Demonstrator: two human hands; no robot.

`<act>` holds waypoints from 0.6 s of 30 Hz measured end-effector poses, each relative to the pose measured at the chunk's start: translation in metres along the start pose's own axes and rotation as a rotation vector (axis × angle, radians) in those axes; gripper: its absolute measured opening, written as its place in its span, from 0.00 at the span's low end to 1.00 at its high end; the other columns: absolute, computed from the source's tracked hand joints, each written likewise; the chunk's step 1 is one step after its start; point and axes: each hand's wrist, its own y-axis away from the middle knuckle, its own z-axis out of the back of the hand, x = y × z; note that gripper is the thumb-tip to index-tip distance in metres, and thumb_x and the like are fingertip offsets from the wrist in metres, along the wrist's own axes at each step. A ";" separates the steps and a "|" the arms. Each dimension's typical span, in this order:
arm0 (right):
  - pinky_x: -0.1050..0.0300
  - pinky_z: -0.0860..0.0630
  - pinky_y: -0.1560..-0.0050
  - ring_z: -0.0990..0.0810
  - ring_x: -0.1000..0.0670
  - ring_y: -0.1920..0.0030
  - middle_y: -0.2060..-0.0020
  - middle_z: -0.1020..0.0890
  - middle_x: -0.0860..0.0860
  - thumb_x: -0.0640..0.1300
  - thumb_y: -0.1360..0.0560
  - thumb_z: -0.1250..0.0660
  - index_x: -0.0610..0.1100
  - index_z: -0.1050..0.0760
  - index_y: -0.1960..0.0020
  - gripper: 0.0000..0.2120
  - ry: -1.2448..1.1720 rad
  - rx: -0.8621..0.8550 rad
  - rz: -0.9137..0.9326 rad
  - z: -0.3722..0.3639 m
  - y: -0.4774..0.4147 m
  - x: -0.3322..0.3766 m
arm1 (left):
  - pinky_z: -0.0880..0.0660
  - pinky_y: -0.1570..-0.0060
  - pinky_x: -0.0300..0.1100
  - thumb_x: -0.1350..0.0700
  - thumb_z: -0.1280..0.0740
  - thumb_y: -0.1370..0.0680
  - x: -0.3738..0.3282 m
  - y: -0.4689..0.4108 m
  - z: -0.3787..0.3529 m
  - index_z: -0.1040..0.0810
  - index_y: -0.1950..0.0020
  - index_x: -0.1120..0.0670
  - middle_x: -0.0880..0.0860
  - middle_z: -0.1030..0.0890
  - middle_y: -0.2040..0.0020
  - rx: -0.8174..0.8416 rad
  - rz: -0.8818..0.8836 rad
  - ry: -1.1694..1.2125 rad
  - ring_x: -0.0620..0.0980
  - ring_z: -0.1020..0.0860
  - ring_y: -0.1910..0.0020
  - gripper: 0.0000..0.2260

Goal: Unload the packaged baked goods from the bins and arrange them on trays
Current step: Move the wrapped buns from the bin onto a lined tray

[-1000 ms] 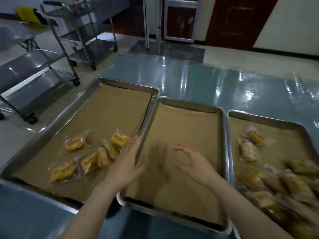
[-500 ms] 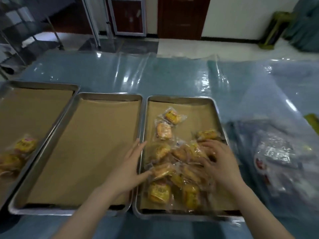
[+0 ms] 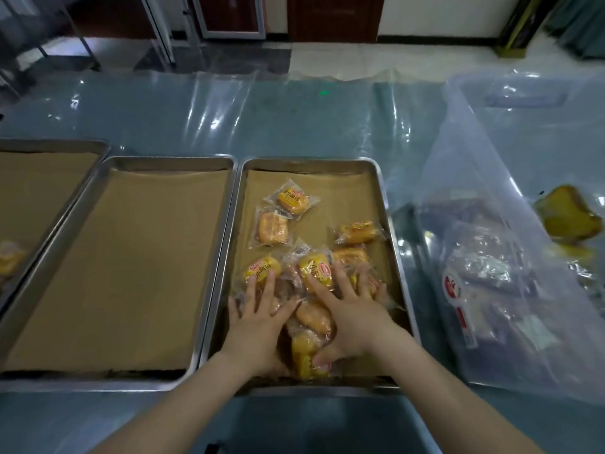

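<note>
Several yellow packaged baked goods (image 3: 315, 268) lie heaped on the paper-lined right tray (image 3: 379, 198). My left hand (image 3: 258, 317) lies flat on the left side of the heap, fingers spread. My right hand (image 3: 350, 314) presses on the right side, fingers spread, thumb against a lower packet (image 3: 304, 355). Two packets (image 3: 273, 227) sit apart further back, and another packet (image 3: 357, 232) lies near the right rim. The middle tray (image 3: 170, 163) holds only brown paper. The left tray (image 3: 95, 149) shows a packet (image 3: 9, 260) at the frame edge.
A clear plastic bin (image 3: 510, 224) with dark wrapped goods stands to the right of the trays, and a yellow packet (image 3: 569, 217) lies beyond it. Plastic sheeting covers the blue table (image 3: 229, 116). A metal rack (image 3: 39, 44) and doors are at the back.
The view has swung right from the left tray to the right one. My left hand has moved from the middle tray's rim onto the heap; my right hand has settled flat on the packets.
</note>
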 end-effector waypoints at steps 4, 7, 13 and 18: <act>0.25 0.59 0.34 0.71 0.33 0.30 0.27 0.72 0.52 0.72 0.41 0.29 0.72 0.77 0.36 0.59 0.005 -0.049 0.023 0.003 -0.002 -0.004 | 0.56 0.31 0.67 0.41 0.31 0.29 0.003 -0.002 -0.001 0.55 0.27 0.34 0.51 0.80 0.32 -0.116 0.017 0.065 0.62 0.72 0.29 0.40; 0.28 0.53 0.32 0.61 0.33 0.26 0.23 0.61 0.56 0.70 0.38 0.31 0.73 0.69 0.32 0.52 -0.017 -0.060 0.063 0.006 0.001 -0.007 | 0.52 0.30 0.63 0.43 0.33 0.26 0.007 0.002 -0.003 0.51 0.27 0.35 0.51 0.76 0.30 -0.197 0.038 0.098 0.61 0.66 0.27 0.35; 0.41 0.30 0.37 0.35 0.44 0.31 0.31 0.32 0.57 0.60 0.34 0.30 0.68 0.46 0.31 0.37 -0.198 -0.163 0.072 0.005 0.017 -0.015 | 0.33 0.34 0.55 0.55 0.31 0.26 0.009 0.007 0.004 0.36 0.29 0.42 0.52 0.55 0.22 -0.276 0.000 0.191 0.61 0.52 0.25 0.27; 0.49 0.26 0.42 0.26 0.49 0.39 0.41 0.23 0.59 0.56 0.31 0.29 0.64 0.39 0.35 0.29 -0.226 -0.337 0.041 -0.012 0.026 -0.004 | 0.31 0.36 0.57 0.60 0.33 0.25 0.010 0.011 0.013 0.29 0.33 0.45 0.51 0.42 0.24 -0.332 -0.038 0.289 0.61 0.42 0.27 0.22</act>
